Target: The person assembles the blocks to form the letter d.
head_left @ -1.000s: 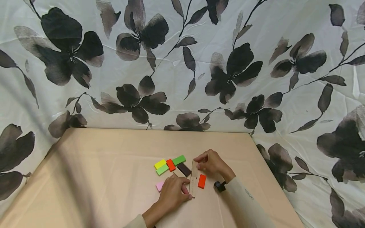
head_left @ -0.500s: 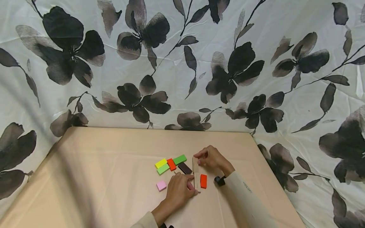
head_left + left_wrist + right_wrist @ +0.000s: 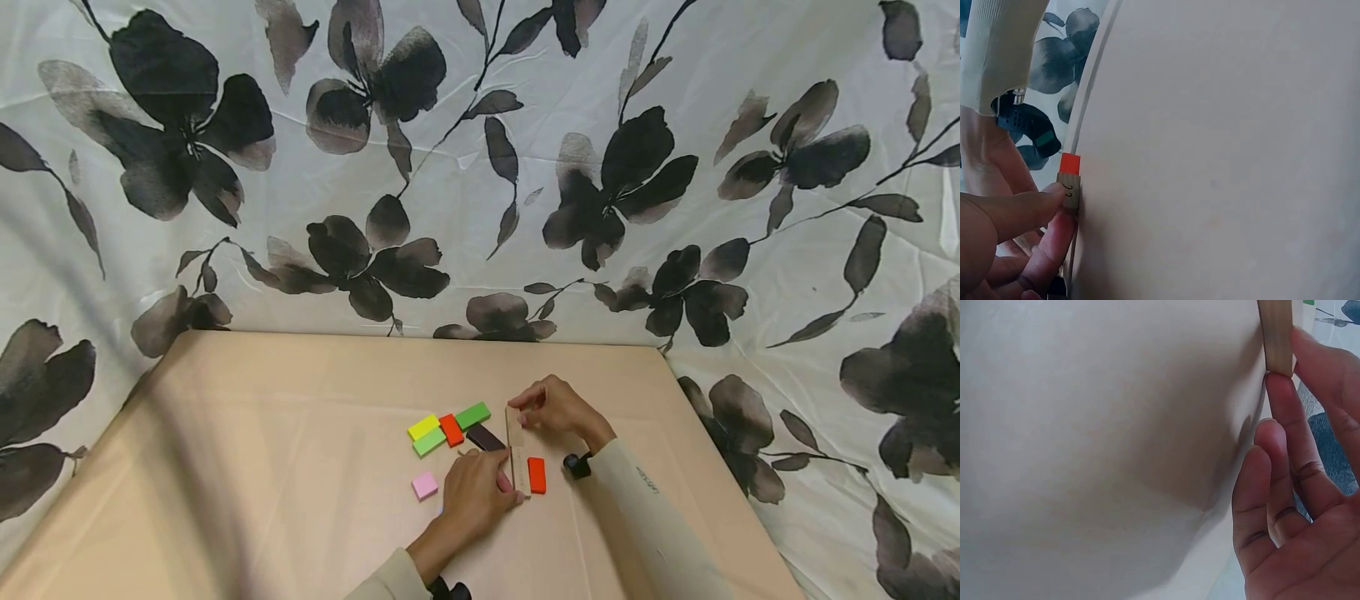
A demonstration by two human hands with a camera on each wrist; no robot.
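Two plain wooden blocks lie end to end in a line running away from the person. My left hand (image 3: 476,496) holds the near wooden block (image 3: 521,473) with thumb and finger at its end; small dark marks show on that end in the left wrist view. At the far end, my right hand (image 3: 558,408) pinches the far wooden block (image 3: 513,429); in the right wrist view a fingertip meets the end of this wooden block (image 3: 1277,337) and the thumb its side. A red block (image 3: 537,476) lies just right of the near one. A dark brown block (image 3: 483,435) touches the row from the left.
Farther left, a yellow block (image 3: 423,427), a light green block (image 3: 429,442), another red block (image 3: 452,430) and a green block (image 3: 473,416) form a joined chain. A pink block (image 3: 424,486) lies apart on the beige tabletop (image 3: 300,433). Floral cloth (image 3: 480,192) hangs behind.
The near wooden block has moved right and slightly away, into line with the far one, with my left hand on it. The pink block now shows fully. My right hand has shifted slightly away.
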